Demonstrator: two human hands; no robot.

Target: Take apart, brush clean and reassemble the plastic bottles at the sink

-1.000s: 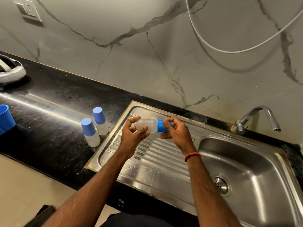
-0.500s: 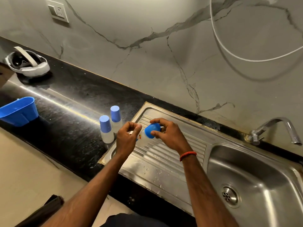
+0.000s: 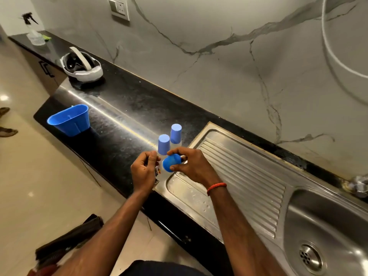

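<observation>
My left hand grips the clear body of a small plastic bottle, mostly hidden behind my fingers. Around that bottle's blue cap curl the fingers and thumb of my right hand, the cap top facing the camera. Both hands are over the left corner of the steel drainboard. Just behind them two more capped bottles stand upright on the black counter: one nearer, one farther back.
A blue plastic tub sits at the counter's left end. Farther back lie a white headset and a spray bottle. The sink basin with drain is at the right, the tap base behind it.
Both hands have carried the bottle left from over the drainboard toward the two standing bottles, and it has turned so its cap faces the camera. The view swung left.
</observation>
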